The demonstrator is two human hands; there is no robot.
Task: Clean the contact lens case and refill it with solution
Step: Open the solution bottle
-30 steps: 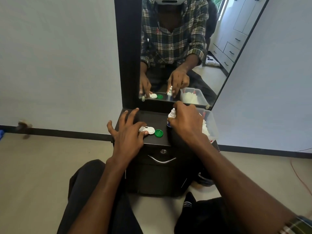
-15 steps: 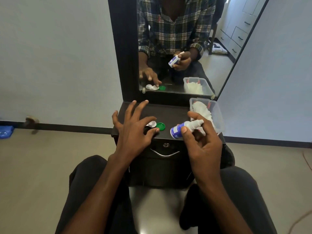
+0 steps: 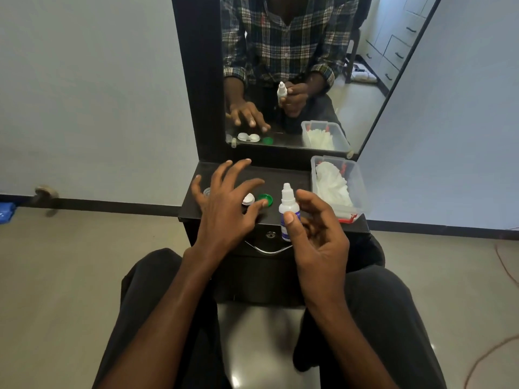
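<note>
My right hand (image 3: 317,237) holds a small white solution bottle (image 3: 288,204) upright, cap on, thumb against its blue label, above the front edge of the black cabinet top (image 3: 283,175). My left hand (image 3: 224,206) hovers with fingers spread over the white contact lens case (image 3: 248,198), hiding most of it. Its thumb tip touches a green cap (image 3: 265,198) lying beside the case. A clear cap (image 3: 207,192) peeks out left of the hand. The mirror reflection shows the whole case with both wells.
A clear plastic box (image 3: 359,192) with white tissues sits at the cabinet's right end. A black-framed mirror (image 3: 295,80) stands at the back. The drawer handle (image 3: 268,249) is below the top. My legs flank the cabinet; a red cord (image 3: 502,265) lies on the floor to the right.
My right hand turned the bottle from lying sideways to upright. My left hand stayed spread over the case, thumb near the green cap. The camera tilted slightly.
</note>
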